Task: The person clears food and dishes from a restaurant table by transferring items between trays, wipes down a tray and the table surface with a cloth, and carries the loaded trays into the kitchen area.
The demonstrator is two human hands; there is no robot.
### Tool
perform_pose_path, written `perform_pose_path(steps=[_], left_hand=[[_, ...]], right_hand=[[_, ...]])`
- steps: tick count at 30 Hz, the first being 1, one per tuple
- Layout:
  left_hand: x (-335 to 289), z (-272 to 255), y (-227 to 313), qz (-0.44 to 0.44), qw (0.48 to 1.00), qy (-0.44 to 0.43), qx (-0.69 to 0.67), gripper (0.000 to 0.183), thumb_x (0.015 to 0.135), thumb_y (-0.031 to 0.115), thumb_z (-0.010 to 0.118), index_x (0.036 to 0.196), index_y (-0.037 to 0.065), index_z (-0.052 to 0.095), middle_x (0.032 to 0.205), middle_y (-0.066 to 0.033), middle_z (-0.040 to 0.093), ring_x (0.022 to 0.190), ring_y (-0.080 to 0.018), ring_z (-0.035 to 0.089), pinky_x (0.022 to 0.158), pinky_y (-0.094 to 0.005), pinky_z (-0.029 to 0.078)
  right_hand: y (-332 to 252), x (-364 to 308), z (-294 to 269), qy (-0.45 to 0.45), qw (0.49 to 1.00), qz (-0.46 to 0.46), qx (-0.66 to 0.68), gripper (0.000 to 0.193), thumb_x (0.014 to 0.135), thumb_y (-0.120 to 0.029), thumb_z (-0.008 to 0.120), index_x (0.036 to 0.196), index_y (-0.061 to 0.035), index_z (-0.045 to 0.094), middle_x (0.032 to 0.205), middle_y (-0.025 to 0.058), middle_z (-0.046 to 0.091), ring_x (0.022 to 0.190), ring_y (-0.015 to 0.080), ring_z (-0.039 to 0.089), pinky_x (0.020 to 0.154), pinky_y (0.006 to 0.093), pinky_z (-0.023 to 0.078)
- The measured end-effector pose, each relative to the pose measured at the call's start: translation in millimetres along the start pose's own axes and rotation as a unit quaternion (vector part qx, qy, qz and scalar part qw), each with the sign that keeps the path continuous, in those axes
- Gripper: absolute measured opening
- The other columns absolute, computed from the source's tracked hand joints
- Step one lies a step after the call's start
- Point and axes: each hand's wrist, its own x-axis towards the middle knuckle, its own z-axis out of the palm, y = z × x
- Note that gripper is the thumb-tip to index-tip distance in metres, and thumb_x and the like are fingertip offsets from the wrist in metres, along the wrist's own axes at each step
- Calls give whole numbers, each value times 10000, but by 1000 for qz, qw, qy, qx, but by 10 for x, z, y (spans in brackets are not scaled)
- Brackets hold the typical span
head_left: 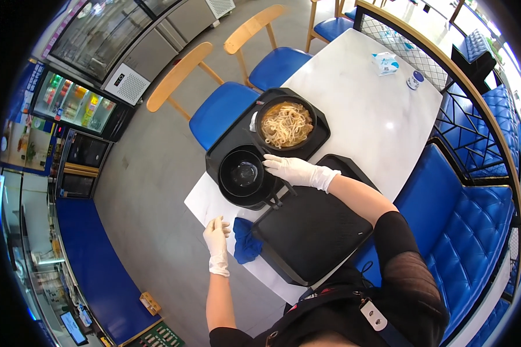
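Note:
My right hand [295,171], in a white glove, reaches across to a black bowl [241,174]. Its fingertips are closed on the bowl's right rim; the thumb side is partly hidden. The bowl looks stacked on other black ware, on a black tray [219,151]. Dark handle-like pieces stick out below the hand. Farther along that tray stands a black bowl of noodles [286,124] in brown broth. Beside the table's left edge, my gloved left hand [216,236] hovers with loosely bent fingers, holding nothing. A crumpled blue cloth [246,242] lies just right of it.
Closest to me, another black tray [312,231] lies on the white table [382,115]. A tissue pack [385,63] and a small blue-topped container [414,80] stand far right. Blue chairs [223,113] line the left side; a blue padded bench [440,220] is at right.

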Motion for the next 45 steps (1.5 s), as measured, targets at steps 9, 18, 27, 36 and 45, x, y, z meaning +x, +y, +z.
perform_pose_path(steps=[9, 18, 27, 36, 45], left_hand=[[27, -227, -598, 179, 959, 152, 156, 234, 915, 135, 577, 1087, -20, 609, 978, -122, 636, 813, -194, 605, 735, -307, 494], [-527, -16, -1074, 208, 913, -27, 351, 442, 796, 207, 706, 1182, 31, 582, 1119, -150, 542, 1005, -298, 558, 895, -374, 450], [-1051, -57, -842, 44, 984, -171, 14, 208, 896, 41, 590, 1090, -32, 601, 911, -69, 633, 785, -113, 581, 711, -237, 483], [-1152, 151, -1456, -112, 990, -77, 22, 303, 930, 163, 572, 1169, -24, 565, 915, -61, 629, 769, -125, 600, 655, -249, 503], [-1188, 480, -1560, -26, 984, -103, 142, 144, 878, 30, 608, 984, -31, 530, 816, -48, 588, 715, -132, 544, 659, -255, 451]], right_hand=[[-142, -65, -297, 98, 992, 54, 53, 470, 720, 6, 591, 1190, 11, 569, 1275, 181, 528, 1251, 320, 467, 1058, 380, 392], [-1741, -565, 0, 168, 903, 259, 300, 370, 734, 47, 565, 1087, -38, 637, 951, 133, 650, 871, 297, 637, 799, 366, 519], [-2643, -288, 628, 122, 668, 377, 630, 563, 872, -221, 635, 1347, 13, 444, 1076, 142, 649, 975, 196, 611, 881, 295, 473], [-1949, -1257, -581, 155, 490, 474, 715, 243, 843, -69, 588, 1069, 17, 607, 985, 30, 640, 914, 109, 580, 872, 275, 464], [-544, -1468, -11, 17, 929, 362, -72, 628, 780, -167, 681, 1353, -59, 448, 1332, 155, 499, 1287, 327, 425, 1088, 452, 326]])
